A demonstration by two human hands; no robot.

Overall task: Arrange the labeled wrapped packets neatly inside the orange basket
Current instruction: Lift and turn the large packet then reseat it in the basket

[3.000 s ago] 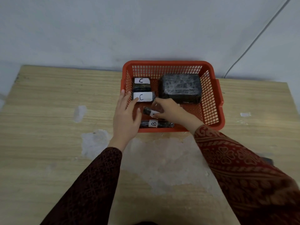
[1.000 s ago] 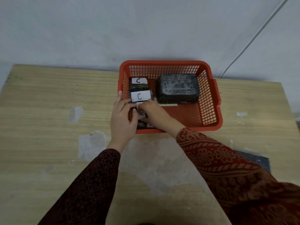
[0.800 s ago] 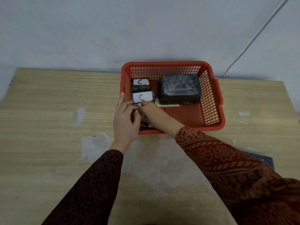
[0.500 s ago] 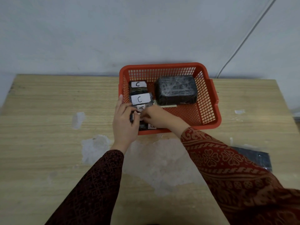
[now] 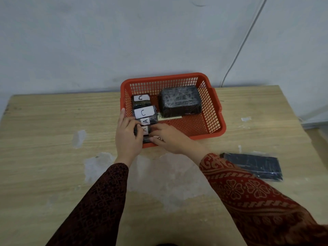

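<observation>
Flanking two A packets [image 5: 145, 125] now lined up under the C's, both hands' grips loosely curled, not clasping.

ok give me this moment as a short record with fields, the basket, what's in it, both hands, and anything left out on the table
basket: orange basket at the table's far edge, by the wall
left column: two packets labeled C, then packets labeled A nearer the person
right side: large wrapped block, no label visible
left hand: left hand at the basket's near left corner, fingers on the front packets
right hand: right hand over the near packets, partly hiding a label
outside basket: flat dark packet on the table, right of the right sleeve
</observation>
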